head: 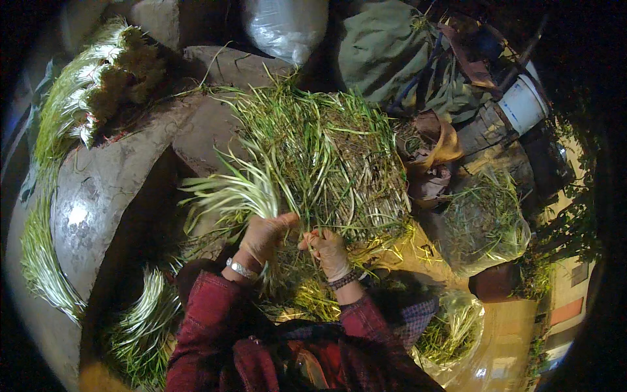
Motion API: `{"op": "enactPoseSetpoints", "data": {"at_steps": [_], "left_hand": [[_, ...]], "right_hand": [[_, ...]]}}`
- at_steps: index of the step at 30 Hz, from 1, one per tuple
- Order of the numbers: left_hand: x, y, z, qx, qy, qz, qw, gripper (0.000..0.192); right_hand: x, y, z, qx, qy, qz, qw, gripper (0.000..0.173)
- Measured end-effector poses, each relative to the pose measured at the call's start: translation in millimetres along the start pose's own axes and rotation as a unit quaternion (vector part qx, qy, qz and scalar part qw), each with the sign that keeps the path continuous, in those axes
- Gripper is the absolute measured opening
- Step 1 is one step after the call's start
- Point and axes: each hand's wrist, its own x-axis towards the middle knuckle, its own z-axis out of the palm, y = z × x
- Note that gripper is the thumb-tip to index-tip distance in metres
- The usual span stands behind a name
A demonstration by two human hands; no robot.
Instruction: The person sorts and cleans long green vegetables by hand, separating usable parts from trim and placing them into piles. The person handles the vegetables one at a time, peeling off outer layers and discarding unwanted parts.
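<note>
My left hand [264, 237], in a thin translucent glove with a metal watch at the wrist, is closed around a bunch of pale green and white stalks [245, 193]. Their leafy ends fan out to the upper left. Beside it on the right, my right hand [329, 251], gloved too and with a beaded bracelet, has its fingers pinched together near a thin strand or stalk; what exactly is between the fingertips is unclear. Just beyond both hands lies a large heap of long green stalks [323, 147], with muddy, whitish stems on its right side.
Tied bundles with white ends [98, 73] lie on a stone ledge [98, 196] at the left, another bunch [147, 313] at lower left. Right are plastic bags of greens [485, 225] [455, 328] and a white bucket [523, 105]. A green cloth [382, 54] lies behind.
</note>
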Motion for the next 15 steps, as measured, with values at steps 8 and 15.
{"op": "enactPoseSetpoints", "data": {"at_steps": [8, 15], "left_hand": [[-6.9, 5.5, 17.3, 0.026, -0.030, 0.019, 0.999, 0.009], [-0.9, 39.6, -17.9, -0.134, 0.124, 0.044, 0.982, 0.015]], "right_hand": [[6.7, 17.6, 13.1, -0.305, 0.123, -0.070, 0.942, 0.023], [-41.0, 106.6, -60.6, -0.604, 0.084, -0.046, 0.792, 0.017]]}}
